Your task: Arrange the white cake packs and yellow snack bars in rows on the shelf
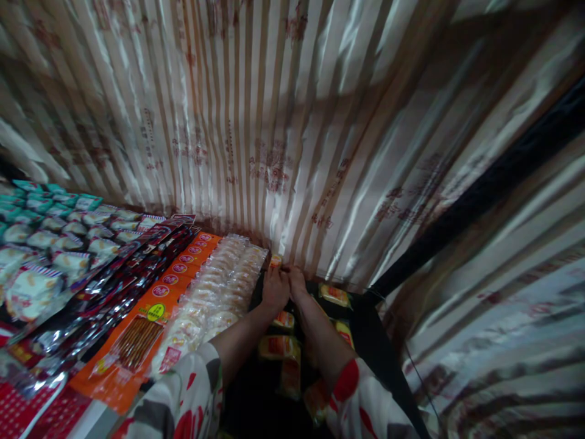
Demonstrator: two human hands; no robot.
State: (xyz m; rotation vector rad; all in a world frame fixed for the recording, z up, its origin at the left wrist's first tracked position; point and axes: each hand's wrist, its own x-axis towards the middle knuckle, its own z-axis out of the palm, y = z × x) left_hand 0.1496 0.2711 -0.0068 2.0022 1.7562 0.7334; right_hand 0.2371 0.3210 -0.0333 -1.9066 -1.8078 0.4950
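Head view, yellow-and-orange snack packet (275,261): at the left hand's (275,291) fingertips, near the curtain (274,183); likely wants a light, level touch.
Hands: left beside right hand (297,283), fingers bent; opening and grip cannot be told.
Loose yellow packets (335,295): scattered on the black worktop (372,335); best kept clear of sleeves (183,393).
Clear-wrapped round snacks (222,277): close left; elbow room looks tight.

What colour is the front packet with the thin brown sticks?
Mostly orange; the front packet shows best in the head view.
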